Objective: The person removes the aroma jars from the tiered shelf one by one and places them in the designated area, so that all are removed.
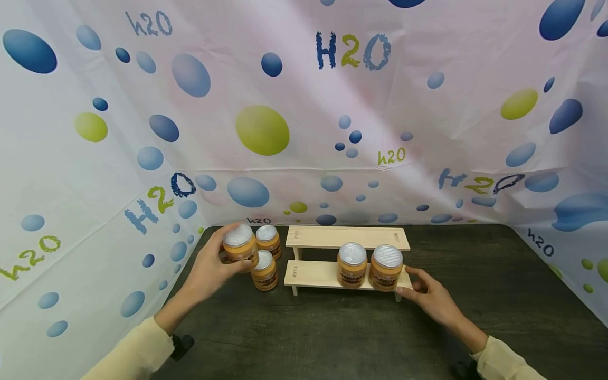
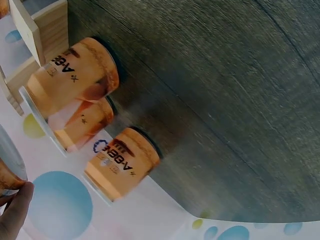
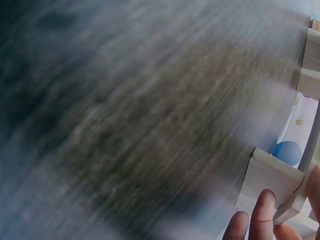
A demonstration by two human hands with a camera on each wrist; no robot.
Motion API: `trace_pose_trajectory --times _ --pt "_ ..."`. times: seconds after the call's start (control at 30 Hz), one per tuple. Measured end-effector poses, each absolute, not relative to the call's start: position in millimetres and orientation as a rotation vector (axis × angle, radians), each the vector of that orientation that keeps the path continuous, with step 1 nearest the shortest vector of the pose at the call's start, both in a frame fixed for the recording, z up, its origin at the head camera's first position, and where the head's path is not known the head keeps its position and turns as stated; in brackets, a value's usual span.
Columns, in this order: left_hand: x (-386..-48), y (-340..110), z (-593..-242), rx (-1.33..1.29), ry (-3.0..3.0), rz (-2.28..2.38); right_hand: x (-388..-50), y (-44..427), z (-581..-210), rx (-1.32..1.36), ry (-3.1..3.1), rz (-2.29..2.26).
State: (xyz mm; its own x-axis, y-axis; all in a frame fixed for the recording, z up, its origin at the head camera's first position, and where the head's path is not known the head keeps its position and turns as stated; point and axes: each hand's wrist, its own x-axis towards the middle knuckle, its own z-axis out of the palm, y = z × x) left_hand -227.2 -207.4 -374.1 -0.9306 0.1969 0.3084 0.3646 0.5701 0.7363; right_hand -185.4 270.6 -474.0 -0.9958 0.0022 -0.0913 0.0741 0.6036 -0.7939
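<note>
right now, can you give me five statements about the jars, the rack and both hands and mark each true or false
1. The left hand holds a jar. True.
2. Two jars stand on the upper board. False: the two jars stand on the lower board.
3. The right hand touches the right end of the wooden rack. True.
4. The lids of the two jars are black. False: they are silvery.
5. The table is bright white. False: it is dark.
</note>
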Motion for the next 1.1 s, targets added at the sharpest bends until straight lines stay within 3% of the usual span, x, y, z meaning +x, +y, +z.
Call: trace_pose_trajectory --times 1.1 --pt "-237.9 -242.5 -397.9 -0.319 -2.614 -1.312 -184.6 270.2 -472.3 0.088 2.732 -1.353"
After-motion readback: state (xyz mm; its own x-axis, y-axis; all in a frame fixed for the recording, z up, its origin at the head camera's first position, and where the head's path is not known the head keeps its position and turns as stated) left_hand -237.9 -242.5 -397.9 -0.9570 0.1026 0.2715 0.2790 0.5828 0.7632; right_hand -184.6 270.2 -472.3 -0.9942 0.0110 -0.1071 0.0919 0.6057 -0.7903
